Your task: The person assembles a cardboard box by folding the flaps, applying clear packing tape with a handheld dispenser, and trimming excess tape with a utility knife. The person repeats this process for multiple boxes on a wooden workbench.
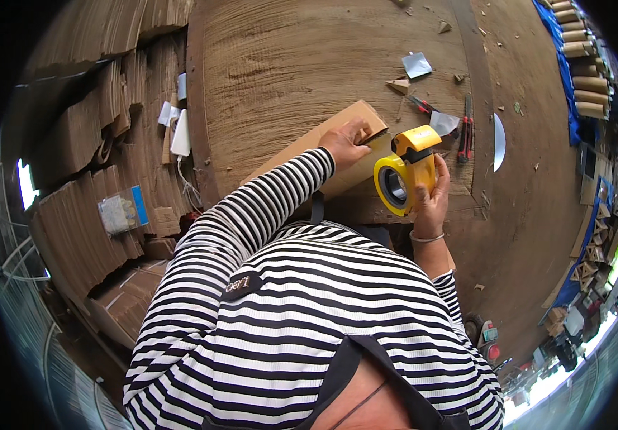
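A long, narrow cardboard box (pixel 352 176) lies slantwise on the wooden table, close in front of me. My left hand (pixel 346 145) is closed on its right end, the fingers bent over the edge by the end opening. Beside that end, my right hand (pixel 432 192) grips a yellow tape dispenser (pixel 416 140) that carries a large roll of tape (pixel 383 188). The dispenser's head points away from me, just right of the box end. My left forearm covers part of the box.
Right of the box lie red-and-black utility knives (pixel 465 129) and silvery scraps (pixel 417 65) on the worn wooden table (pixel 309 57). Stacks of flat cardboard (pixel 79 222) fill the left side, with a white power strip (pixel 181 133). Cardboard tubes (pixel 591 97) are at the far right.
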A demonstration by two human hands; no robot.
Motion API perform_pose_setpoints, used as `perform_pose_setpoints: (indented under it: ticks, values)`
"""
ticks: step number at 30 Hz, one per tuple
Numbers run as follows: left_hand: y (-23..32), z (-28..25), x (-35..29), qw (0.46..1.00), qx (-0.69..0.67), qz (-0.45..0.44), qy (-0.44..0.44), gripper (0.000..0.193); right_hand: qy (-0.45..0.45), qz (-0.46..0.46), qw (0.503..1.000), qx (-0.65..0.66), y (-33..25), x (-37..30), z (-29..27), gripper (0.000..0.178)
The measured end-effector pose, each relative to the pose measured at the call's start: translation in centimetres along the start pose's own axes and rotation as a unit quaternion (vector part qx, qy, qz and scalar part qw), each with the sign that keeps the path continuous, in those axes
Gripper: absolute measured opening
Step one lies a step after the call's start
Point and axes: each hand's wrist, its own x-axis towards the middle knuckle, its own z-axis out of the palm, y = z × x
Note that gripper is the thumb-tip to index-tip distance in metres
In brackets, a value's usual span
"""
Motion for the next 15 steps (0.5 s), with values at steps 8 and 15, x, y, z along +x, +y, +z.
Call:
perform_pose_setpoints:
  ticks: [8, 15]
  values:
    - [0.1, -1.1, 0.3, 0.997, -0.066, -0.013, -0.034, 0.027, -0.008, -0.119, 0.964, -0.236, 3.6, 0.3, 1.6, 0.082]
    - [1.5, -3.7, 1.9, 0.863, -0.445, -0.142, -0.192, 0.023, -0.008, -0.232, 0.894, -0.383, 0.7, 1.4, 2.7, 0.082]
